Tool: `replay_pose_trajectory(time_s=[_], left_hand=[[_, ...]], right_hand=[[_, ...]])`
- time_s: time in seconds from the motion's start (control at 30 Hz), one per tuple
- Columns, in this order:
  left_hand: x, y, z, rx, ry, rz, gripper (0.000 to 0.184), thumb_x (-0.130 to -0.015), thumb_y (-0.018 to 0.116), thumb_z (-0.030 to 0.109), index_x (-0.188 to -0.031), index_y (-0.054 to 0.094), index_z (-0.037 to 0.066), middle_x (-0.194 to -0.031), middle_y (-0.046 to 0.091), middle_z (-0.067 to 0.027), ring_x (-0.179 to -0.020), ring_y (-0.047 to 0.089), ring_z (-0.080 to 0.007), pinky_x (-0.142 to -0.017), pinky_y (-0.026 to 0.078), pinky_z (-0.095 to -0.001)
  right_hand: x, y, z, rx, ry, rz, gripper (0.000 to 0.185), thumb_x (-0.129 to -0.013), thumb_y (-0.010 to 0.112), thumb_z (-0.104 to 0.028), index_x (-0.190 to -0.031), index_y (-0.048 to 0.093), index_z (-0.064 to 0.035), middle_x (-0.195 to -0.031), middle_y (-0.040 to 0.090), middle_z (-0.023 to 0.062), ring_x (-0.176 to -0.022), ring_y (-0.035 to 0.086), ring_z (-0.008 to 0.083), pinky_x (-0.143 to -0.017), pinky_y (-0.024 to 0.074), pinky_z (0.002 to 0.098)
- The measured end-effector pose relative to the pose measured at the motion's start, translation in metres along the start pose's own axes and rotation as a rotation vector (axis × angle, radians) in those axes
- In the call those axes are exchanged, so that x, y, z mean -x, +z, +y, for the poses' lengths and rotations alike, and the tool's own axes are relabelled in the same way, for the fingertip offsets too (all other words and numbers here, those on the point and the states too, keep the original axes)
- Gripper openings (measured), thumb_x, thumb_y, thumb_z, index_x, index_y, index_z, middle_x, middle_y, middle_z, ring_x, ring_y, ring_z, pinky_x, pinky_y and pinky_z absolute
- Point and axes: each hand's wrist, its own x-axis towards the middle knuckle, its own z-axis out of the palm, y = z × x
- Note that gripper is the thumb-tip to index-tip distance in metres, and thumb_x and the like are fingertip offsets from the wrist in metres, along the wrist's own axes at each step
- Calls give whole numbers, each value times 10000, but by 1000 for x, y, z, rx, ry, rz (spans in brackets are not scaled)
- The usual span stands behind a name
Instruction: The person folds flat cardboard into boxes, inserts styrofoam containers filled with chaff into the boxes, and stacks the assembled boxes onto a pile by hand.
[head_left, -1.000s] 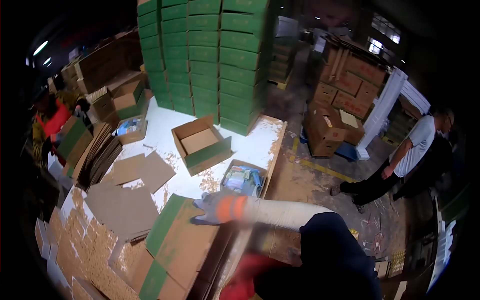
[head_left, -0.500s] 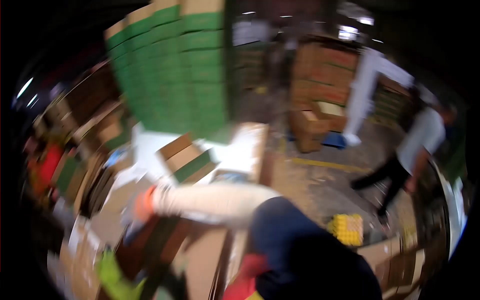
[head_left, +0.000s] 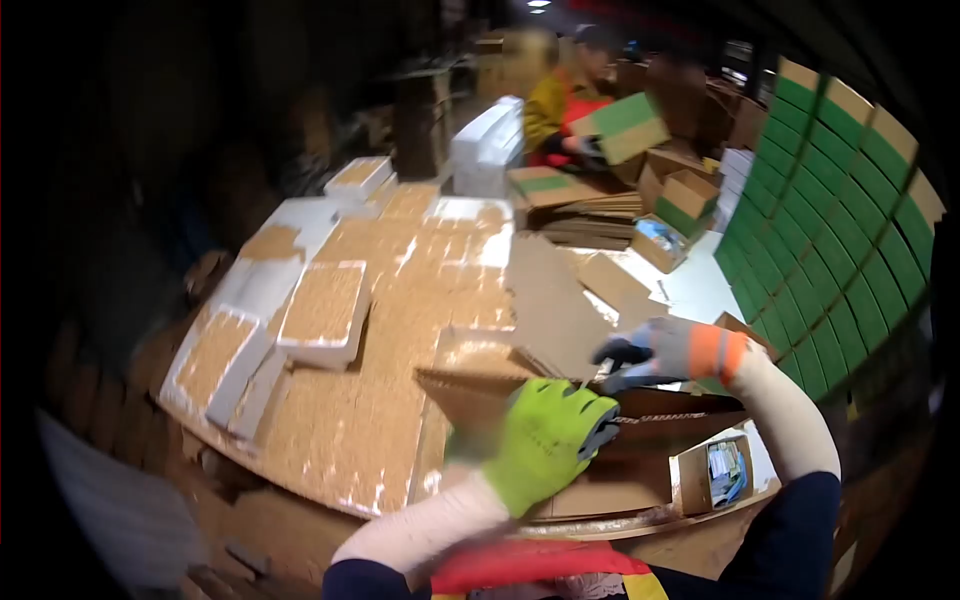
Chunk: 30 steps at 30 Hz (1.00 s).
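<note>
My left hand (head_left: 545, 440), in a yellow-green glove, has its fingers wrapped over the top edge of a brown cardboard box (head_left: 620, 478) right in front of me. To its right, my right hand (head_left: 655, 352), in a grey glove with an orange cuff, is at the far edge of the same cardboard. Its dark fingertips point left, and whether they pinch the edge is hard to make out. Flat cardboard sheets (head_left: 555, 305) lie just beyond the box.
White trays (head_left: 325, 310) lie on the worktable's left part. A co-worker (head_left: 575, 105) across the table holds a green-and-brown carton (head_left: 625, 128). Green cartons (head_left: 820, 230) are stacked at the right. A small box of packets (head_left: 727, 470) sits near the right edge.
The view has swung left, bringing the trays into sight. My left hand has come up onto the cardboard, and my right hand has moved to its far edge.
</note>
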Motion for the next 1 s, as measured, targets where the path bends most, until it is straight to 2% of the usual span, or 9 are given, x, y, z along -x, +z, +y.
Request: replay_pose_trajectory(time_s=[0.37, 0.43, 0.5, 0.6, 0.63, 0.7, 0.73, 0.83, 1.0], left_hand=[[-11, 1, 32, 96, 11, -151, 346, -758, 713, 232, -1077, 638, 119, -987, 626, -60, -954, 594, -265, -839, 451, -437], [-17, 7, 68, 240, 59, -473, 514, -782, 707, 243, -1255, 568, 97, -1181, 589, -103, -1127, 549, -285, -924, 436, -436], [-2, -10, 67, 691, 135, -361, 676, -825, 691, 271, -1428, 451, 80, -1467, 438, -171, -1334, 434, -330, -1089, 345, -489], [2, -76, -18, 468, 177, -125, 420, -948, 595, 251, -1313, 537, 50, -1342, 576, -152, -1234, 526, -335, -1045, 418, -455], [38, -63, -40, 513, -209, -195, 510, -898, 635, 277, -1358, 528, 85, -1348, 565, -138, -1256, 510, -298, -1065, 411, -436], [60, 4, -61, -16, 116, -241, 430, -822, 693, 330, -1167, 645, 78, -1242, 614, -107, -1153, 579, -255, -1044, 422, -430], [61, 21, -56, 12, 105, -537, 399, -781, 709, 315, -1132, 673, 127, -1243, 607, -98, -1177, 552, -283, -1082, 367, -476], [57, 18, -73, 53, 96, -502, 448, -750, 733, 299, -1166, 655, 150, -1281, 590, -107, -1258, 497, -291, -1098, 339, -509], [50, 11, -56, 40, -54, -340, 317, -794, 683, 225, -1083, 687, 94, -1198, 622, -103, -1150, 551, -302, -1057, 394, -487]], right_hand=[[-28, 23, 37, 535, -109, 638, 273, -945, 575, -381, -980, 630, -115, -775, 655, 174, -724, 630, 414, -661, 487, 517], [-61, 34, 28, 455, -107, 463, 262, -957, 553, -373, -978, 601, -116, -795, 658, 175, -769, 635, 396, -677, 488, 506], [-77, 50, 37, 470, -163, 509, 258, -965, 543, -364, -994, 591, -112, -809, 660, 172, -787, 637, 392, -686, 488, 506], [-91, 54, 55, 490, -243, 590, 254, -974, 528, -353, -1012, 571, -105, -831, 663, 166, -789, 639, 390, -687, 486, 509], [-93, 58, 53, 498, -263, 574, 255, -976, 523, -351, -1016, 562, -102, -839, 665, 161, -774, 640, 393, -680, 484, 512], [-81, 53, 51, 445, -342, 615, 284, -963, 551, -351, -1079, 565, -93, -933, 648, 174, -867, 624, 387, -759, 484, 494], [-68, 47, 51, 379, -402, 672, 331, -949, 579, -352, -1143, 568, -85, -1028, 631, 188, -960, 609, 382, -838, 483, 476], [30, 13, 38, 412, -204, 879, 578, -899, 677, -337, -1353, 494, -31, -1231, 554, 189, -1137, 556, 350, -984, 452, 433], [112, 65, -21, 390, -164, 83, 822, -686, 816, -533, -1271, 568, -12, -1019, 576, 195, -986, 596, 376, -861, 488, 468]])
